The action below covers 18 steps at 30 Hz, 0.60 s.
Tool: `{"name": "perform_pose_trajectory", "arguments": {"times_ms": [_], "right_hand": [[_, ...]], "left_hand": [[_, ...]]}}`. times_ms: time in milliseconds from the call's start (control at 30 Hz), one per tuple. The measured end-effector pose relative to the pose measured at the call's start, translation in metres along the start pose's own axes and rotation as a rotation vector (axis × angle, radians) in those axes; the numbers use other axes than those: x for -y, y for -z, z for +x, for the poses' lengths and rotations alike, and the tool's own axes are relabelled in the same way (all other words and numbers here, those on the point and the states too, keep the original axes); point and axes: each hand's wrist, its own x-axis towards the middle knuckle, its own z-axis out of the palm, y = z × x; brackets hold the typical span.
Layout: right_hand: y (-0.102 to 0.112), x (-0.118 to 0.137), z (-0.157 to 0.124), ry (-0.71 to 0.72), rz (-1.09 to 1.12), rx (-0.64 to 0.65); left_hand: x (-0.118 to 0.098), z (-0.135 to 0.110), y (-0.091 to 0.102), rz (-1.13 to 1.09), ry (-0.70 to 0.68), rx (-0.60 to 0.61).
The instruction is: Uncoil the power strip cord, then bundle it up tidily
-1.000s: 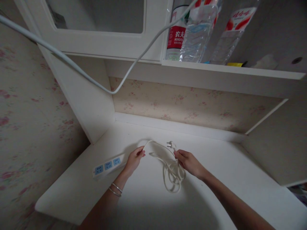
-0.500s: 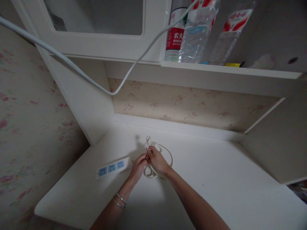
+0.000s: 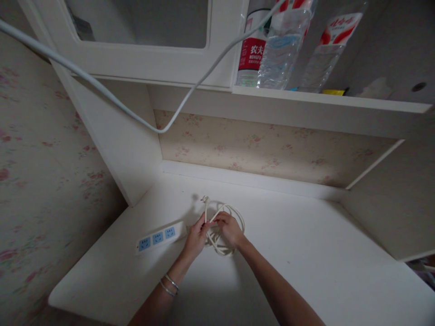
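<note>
Two bare hands meet low in the centre of the frame, over a white desk (image 3: 306, 258). The left hand (image 3: 196, 237) and right hand (image 3: 231, 228) both pinch a cream cord (image 3: 238, 212), which lies gathered in loose loops on the desk between and under the fingers. Its plug (image 3: 204, 199) sticks up just above them. A power strip (image 3: 158, 236) lies flat just left of the left hand. The cord looks light, limp and slightly springy, so it is probably best gripped where the loops cross. At upper right, bottles (image 3: 280, 50) stand on a shelf (image 3: 322, 102). A white cable (image 3: 163, 131) sags across the upper left.
</note>
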Motion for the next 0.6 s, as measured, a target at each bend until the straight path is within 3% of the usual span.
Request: {"name": "perform_pose_trajectory", "arguments": {"times_ms": [200,300,433,600], "right_hand": [[-0.003,-0.015,0.002,0.325,-0.316,0.014],[0.005,-0.015,0.006,0.442,-0.480,0.071],[0.025,-0.007,0.013,0.520,-0.582,0.203],[0.046,0.013,0.016,0.498,-0.579,0.385]], "left_hand": [[-0.002,-0.002,0.003,0.123,0.061,0.015],[-0.004,-0.003,0.003,0.194,0.006,0.024],[-0.006,-0.003,0.005,0.174,-0.090,0.038],[-0.009,-0.004,0.009,0.188,-0.119,0.084]]}}
